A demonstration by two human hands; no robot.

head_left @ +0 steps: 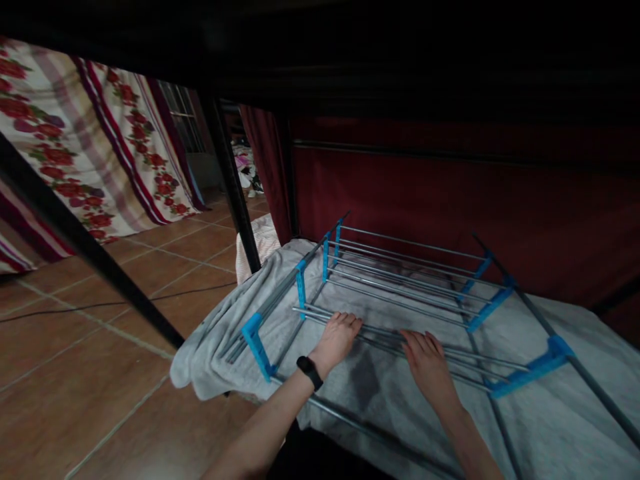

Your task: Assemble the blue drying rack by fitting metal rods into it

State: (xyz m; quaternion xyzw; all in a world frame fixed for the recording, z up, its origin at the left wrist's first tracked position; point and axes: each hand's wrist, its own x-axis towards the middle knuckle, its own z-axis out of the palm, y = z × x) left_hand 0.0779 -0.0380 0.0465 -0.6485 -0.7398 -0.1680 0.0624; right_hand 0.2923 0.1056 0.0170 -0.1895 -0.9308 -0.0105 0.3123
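Observation:
A rack of grey metal rods and blue plastic brackets (533,375) lies on a grey blanket (400,417). My left hand (340,339), with a dark band on its wrist, is closed over several thin metal rods (381,332) near their left ends. Those ends stick out past the hand, apart from the blue bracket (257,343) at the left. Farther right along the same rods, my right hand (425,363) curls its fingers around them. Their right ends meet the right-hand bracket. Behind, another row of rods (395,267) spans both sides of the rack.
A dark frame overhead and black posts (234,180) enclose the bed. Dark red curtain (400,193) hangs behind the rack. Brown tiled floor (135,340) lies to the left, crossed by a black cable (125,303). Flowered cloth (100,147) hangs beyond.

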